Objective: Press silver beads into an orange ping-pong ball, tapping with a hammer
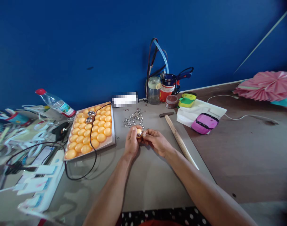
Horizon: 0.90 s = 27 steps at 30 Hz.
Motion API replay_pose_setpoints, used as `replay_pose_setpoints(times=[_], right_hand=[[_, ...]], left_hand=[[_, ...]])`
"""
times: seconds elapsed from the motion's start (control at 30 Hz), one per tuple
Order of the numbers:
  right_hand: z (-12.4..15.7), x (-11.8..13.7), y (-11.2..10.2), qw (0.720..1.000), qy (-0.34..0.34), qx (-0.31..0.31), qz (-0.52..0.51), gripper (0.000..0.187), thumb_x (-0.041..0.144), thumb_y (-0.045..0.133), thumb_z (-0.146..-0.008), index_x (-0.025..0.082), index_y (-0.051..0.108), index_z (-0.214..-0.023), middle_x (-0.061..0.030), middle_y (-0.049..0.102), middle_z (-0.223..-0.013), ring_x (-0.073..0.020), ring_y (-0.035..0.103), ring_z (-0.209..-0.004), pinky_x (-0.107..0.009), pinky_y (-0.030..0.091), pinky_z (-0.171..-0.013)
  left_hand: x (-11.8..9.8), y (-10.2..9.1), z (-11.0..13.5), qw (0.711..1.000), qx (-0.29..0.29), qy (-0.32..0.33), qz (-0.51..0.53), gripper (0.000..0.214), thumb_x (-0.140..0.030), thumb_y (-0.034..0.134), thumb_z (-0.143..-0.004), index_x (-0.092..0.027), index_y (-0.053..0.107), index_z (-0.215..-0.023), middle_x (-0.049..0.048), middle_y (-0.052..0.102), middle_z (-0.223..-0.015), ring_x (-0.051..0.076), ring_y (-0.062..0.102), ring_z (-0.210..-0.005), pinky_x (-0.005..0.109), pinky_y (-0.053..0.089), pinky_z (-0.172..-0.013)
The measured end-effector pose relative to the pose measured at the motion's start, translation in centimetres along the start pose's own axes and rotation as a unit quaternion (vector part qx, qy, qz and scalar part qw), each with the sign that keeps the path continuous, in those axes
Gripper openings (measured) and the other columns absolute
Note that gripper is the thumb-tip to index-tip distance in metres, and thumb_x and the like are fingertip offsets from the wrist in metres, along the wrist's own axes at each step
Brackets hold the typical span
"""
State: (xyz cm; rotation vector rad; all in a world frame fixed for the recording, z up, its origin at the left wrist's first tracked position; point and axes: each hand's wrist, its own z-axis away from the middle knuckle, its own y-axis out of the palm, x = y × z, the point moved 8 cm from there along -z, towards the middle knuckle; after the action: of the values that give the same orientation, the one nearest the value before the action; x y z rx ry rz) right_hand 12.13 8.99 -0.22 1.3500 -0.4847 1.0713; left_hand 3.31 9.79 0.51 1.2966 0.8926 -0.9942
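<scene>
Both hands meet at a studded orange ball

At the centre of the frame, our left hand [132,140] is clamped on a ball [139,133], orange with shiny silver on part of it. Our right hand [157,141] meets it from the right, thumb and fingertips drawn together at the ball's edge; we cannot tell whether a small bead is caught between them.

Just above our hands, silver beads [135,117] lie scattered on the grey mat [145,185]. Left of centre we see a tray [113,125] filled with rows of plain orange balls [101,137], with two silver-covered balls [89,120] near its top and a black cable [81,179] lying across it. Right of our hands, a wooden-handled hammer [179,138] slants down the mat. Toward the upper right of it, we have a purple pouch [204,123] and a yellow-green pouch [187,99] by a white sheet [214,108].
</scene>
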Motion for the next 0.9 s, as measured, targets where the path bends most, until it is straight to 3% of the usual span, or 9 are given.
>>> replay_pose_setpoints(times=[0.23,0.5,0.67,0.77,0.83,0.9], right_hand=[[0.0,-0.6,-0.4,1.000,-0.001,-0.028,-0.007,0.030,0.037,0.075,-0.058,0.018,0.054,-0.063,0.0031,0.055,-0.055,-0.0069,0.043,-0.047,-0.021,0.030,-0.046],[0.0,-0.9,-0.6,0.998,-0.015,-0.061,-0.007,0.029,0.036,0.074,-0.056,0.018,0.052,-0.063,0.0047,0.052,-0.048,-0.0071,0.043,-0.044,-0.021,0.030,-0.044],[-0.1,-1.3,-1.0,0.996,-0.013,-0.090,0.000,0.031,0.037,0.073,-0.057,0.019,0.049,-0.063,0.0053,0.050,-0.045,-0.0074,0.041,-0.042,-0.021,0.027,-0.043],[-0.2,-1.0,-0.5,0.997,-0.016,-0.068,-0.018,0.032,0.036,0.075,-0.055,0.019,0.048,-0.063,0.0054,0.050,-0.048,-0.0071,0.041,-0.044,-0.021,0.029,-0.045],[-0.2,-0.2,-0.5,0.997,-0.040,-0.064,-0.019,0.031,0.035,0.074,-0.056,0.019,0.049,-0.064,0.0059,0.049,-0.051,-0.0071,0.041,-0.046,-0.022,0.030,-0.047],[-0.1,1.3,-1.4,0.991,-0.089,-0.101,0.026,0.024,0.034,0.071,-0.060,0.020,0.052,-0.068,0.0059,0.048,-0.054,-0.0079,0.040,-0.048,-0.023,0.030,-0.049]], left_hand=[[0.2,-1.3,0.1,0.997,-0.039,0.034,-0.063,0.034,-0.049,0.049,-0.083,-0.018,0.060,-0.087,-0.0004,0.055,-0.068,0.009,0.049,-0.050,0.019,0.041,-0.044],[-0.4,-0.9,0.2,0.993,-0.033,0.072,-0.086,0.033,-0.050,0.050,-0.082,-0.019,0.062,-0.085,-0.0012,0.052,-0.062,0.009,0.046,-0.049,0.020,0.038,-0.044],[0.1,-0.8,0.3,0.996,-0.019,0.063,-0.066,0.031,-0.049,0.051,-0.082,-0.020,0.061,-0.087,-0.0018,0.051,-0.060,0.009,0.045,-0.046,0.020,0.037,-0.042],[0.3,-0.8,0.2,0.997,-0.018,0.039,-0.057,0.032,-0.049,0.051,-0.082,-0.019,0.060,-0.089,-0.0014,0.052,-0.064,0.010,0.047,-0.049,0.020,0.038,-0.044],[0.1,-0.8,0.1,0.999,-0.018,0.031,-0.019,0.033,-0.050,0.053,-0.081,-0.018,0.059,-0.088,-0.0013,0.052,-0.066,0.009,0.048,-0.052,0.020,0.039,-0.047],[-0.4,-0.5,0.0,0.999,-0.009,0.030,0.040,0.032,-0.050,0.057,-0.078,-0.018,0.058,-0.086,-0.0026,0.049,-0.063,0.008,0.046,-0.052,0.019,0.038,-0.049]])
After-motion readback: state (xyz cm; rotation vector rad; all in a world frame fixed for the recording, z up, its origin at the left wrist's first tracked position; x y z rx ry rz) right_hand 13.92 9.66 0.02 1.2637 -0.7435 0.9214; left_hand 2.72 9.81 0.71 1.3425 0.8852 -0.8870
